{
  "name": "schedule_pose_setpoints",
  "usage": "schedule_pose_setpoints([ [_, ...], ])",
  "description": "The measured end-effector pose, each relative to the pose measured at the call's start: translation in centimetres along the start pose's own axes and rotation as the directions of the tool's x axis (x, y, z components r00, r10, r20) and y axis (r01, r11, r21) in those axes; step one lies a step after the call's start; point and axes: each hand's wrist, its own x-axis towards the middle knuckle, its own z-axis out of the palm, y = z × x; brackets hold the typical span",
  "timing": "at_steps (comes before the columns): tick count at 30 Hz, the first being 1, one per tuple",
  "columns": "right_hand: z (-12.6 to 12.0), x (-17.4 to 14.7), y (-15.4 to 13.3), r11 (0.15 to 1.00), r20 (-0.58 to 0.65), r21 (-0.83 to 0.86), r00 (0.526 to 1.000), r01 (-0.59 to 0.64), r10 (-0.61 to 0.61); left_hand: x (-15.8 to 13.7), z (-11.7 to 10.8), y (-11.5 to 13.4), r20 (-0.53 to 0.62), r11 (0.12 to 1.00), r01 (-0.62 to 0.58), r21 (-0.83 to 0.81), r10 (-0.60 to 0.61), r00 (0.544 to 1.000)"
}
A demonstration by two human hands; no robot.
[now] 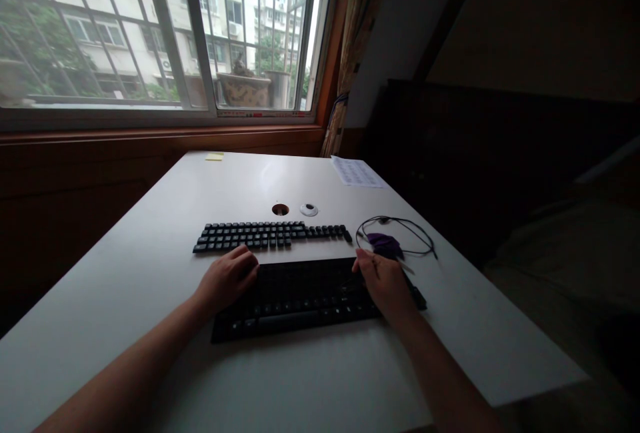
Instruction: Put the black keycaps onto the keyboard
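A black keyboard (pixel 295 291) lies on the white table in front of me, slightly tilted. Its upper part looks bare of keycaps, while its lower rows still carry keys. My left hand (pixel 230 276) is closed round the keyboard's far left corner, fingers curled over the edge. Over the keyboard's right part, my right hand (pixel 384 279) is closed in a pinch; what sits between the fingertips is too dark and small to name. Just beyond the keyboard, loose black keycaps (pixel 250 235) stand in several rows laid out like a keyboard.
A dark purple cloth (pixel 384 244) and a looped black cable (pixel 423 236) lie by my right hand. Farther back are a cable hole (pixel 281 209), its white cover (pixel 309 209), printed paper (pixel 357 172) and yellow sticky notes (pixel 215 156). A barred window (pixel 215 33) stands behind the table (pixel 125 273).
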Motion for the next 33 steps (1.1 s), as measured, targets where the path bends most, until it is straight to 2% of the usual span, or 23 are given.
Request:
schedule_pose_setpoints([
  [7,1.6,-0.4,-1.0,0.996,0.057,0.086,0.998,-0.035,0.03,0.0,0.0,0.0,0.0,1.0,-0.013,-0.002,0.013,1.0],
  [10,1.6,-0.6,-0.4,0.998,-0.007,0.055,1.0,-0.024,0.025,0.0,0.0,-0.1,0.001,1.0,-0.017,0.003,0.017,1.0],
  [15,-0.1,-0.8,1.8,0.98,-0.181,0.087,0.965,-0.177,0.191,0.0,0.1,-0.3,0.002,1.0,-0.029,0.012,0.029,1.0],
  [17,-0.5,-0.9,2.5,0.974,-0.207,0.086,0.953,-0.209,0.223,0.0,0.1,-0.3,0.003,1.0,-0.028,0.011,0.028,1.0],
  [21,0.0,-0.9,3.3,0.959,-0.125,0.144,0.957,-0.243,0.261,0.0,0.0,-0.3,0.0,1.0,-0.027,0.016,0.027,1.0],
  [28,1.0,-0.9,3.1,0.875,-0.025,0.305,0.915,-0.376,0.402,0.0,0.0,-0.2,0.002,1.0,-0.021,0.009,0.021,1.0],
  [33,1.4,-1.3,1.9,0.911,-0.001,0.278,0.948,-0.304,0.317,0.1,0.0,0.0,-0.005,1.0,-0.011,0.029,0.011,1.0],
])
